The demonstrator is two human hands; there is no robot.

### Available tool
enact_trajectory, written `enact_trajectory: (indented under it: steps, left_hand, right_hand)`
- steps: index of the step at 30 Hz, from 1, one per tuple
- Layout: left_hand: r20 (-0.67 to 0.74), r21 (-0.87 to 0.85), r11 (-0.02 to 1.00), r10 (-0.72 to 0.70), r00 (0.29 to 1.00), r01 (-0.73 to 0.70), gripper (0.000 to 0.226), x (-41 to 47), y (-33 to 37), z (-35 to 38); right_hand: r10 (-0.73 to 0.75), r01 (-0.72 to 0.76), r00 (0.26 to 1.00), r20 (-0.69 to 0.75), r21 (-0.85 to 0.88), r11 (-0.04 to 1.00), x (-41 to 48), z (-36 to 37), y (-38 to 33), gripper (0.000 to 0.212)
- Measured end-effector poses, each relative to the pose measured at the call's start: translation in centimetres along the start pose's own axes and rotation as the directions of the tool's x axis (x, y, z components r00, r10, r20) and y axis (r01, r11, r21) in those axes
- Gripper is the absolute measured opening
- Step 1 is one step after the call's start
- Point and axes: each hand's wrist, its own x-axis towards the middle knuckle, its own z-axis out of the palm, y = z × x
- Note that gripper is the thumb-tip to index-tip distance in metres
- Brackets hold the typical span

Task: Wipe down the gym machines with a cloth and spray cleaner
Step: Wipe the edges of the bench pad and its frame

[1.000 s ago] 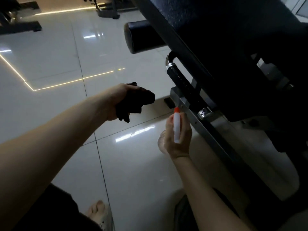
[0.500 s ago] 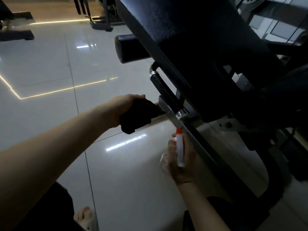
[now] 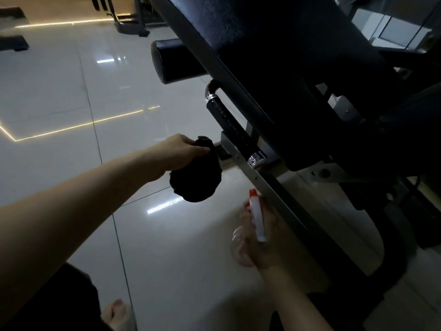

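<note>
1. A dark cloth (image 3: 195,174) was held bunched in the left hand (image 3: 183,151), fingers curled tight round its top; the wad hung below the hand, just short of the machine's frame rail (image 3: 269,187), not seen touching it.
2. A spray bottle (image 3: 257,217) w/ white head and red tip was gripped in the right hand (image 3: 260,242), fingers wrapped round it; nozzle was pointed toward approx. 12 o'clock, close beside the rail. No mist could be made out.
3. The black grip handle (image 3: 229,126) and its chrome collar (image 3: 255,159) lay at approx. 1 o'clock from the cloth, apart from it. The padded bench (image 3: 262,44) and roller pad (image 3: 176,60) were further up, at 12–1 o'clock.
4. Progress, judged: mid-task. No wet streaks or wiped patches could be told in the dim light, so what was done on this machine couldn't be confirmed.
5. Left, prob.: rail, handle, pads to be sprayed and wiped; other machines (image 3: 128,22) at 11 o'clock across the floor (image 3: 59,91) remained too.
</note>
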Motion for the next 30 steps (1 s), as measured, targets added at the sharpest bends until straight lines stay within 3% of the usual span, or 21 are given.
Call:
enact_trajectory:
  steps: [2, 4, 6, 8, 11, 15, 19, 22, 30]
  left_hand:
    - [-0.032, 0.165, 0.983, 0.082, 0.996, -0.076, 0.036, -0.4, -0.3, -0.3]
    - [-0.046, 0.347, 0.927, 0.168, 0.985, -0.141, 0.036, -1.0, -1.0, -0.7]
    - [-0.044, 0.451, 0.876, 0.217, 0.975, -0.175, 0.035, -1.5, -1.8, -0.8]
    - [-0.034, 0.503, 0.848, 0.210, 0.977, -0.165, 0.039, -1.9, -2.9, -1.0]
    - [-0.043, 0.557, 0.817, 0.209, 0.977, -0.150, 0.041, -2.3, -3.5, -1.1]
    - [-0.111, 0.527, 0.845, 0.170, 0.979, -0.086, 0.037, -2.2, -4.8, -2.4]
    - [-0.175, 0.368, 0.929, 0.114, 0.978, -0.043, 0.033, -2.3, -5.5, -4.2]
    - [-0.136, 0.306, 0.951, 0.083, 0.987, -0.038, 0.037, -2.7, -5.7, -4.7]
    - [-0.027, 0.341, 0.938, 0.068, 0.997, -0.054, 0.035, -3.5, -6.0, -5.1]
  right_hand:
    - [0.191, -0.183, 0.946, 0.261, -0.055, 0.982, 0.5, 1.4, 2.0, 0.018]
    - [0.266, -0.221, 0.896, 0.355, -0.163, 0.961, 0.3, 3.2, 4.2, 0.030]
    - [0.268, -0.093, 0.894, 0.359, -0.436, 0.895, 0.2, 6.0, 7.2, 0.065]
    - [0.260, 0.071, 0.891, 0.371, -0.682, 0.728, 0.0, 8.8, 8.1, 0.093]
    - [0.321, -0.023, 0.916, 0.241, -0.767, 0.641, 0.5, 10.0, 7.9, 0.081]
    - [0.270, 0.011, 0.917, 0.295, -0.694, 0.720, 1.0, 11.6, 8.4, 0.077]
    - [0.293, -0.075, 0.910, 0.292, -0.581, 0.811, 0.3, 13.5, 10.2, 0.058]
    - [0.318, -0.105, 0.902, 0.294, -0.564, 0.819, -0.1, 13.6, 11.3, 0.050]
    - [0.289, -0.117, 0.906, 0.308, -0.474, 0.873, -0.1, 13.2, 11.7, 0.047]
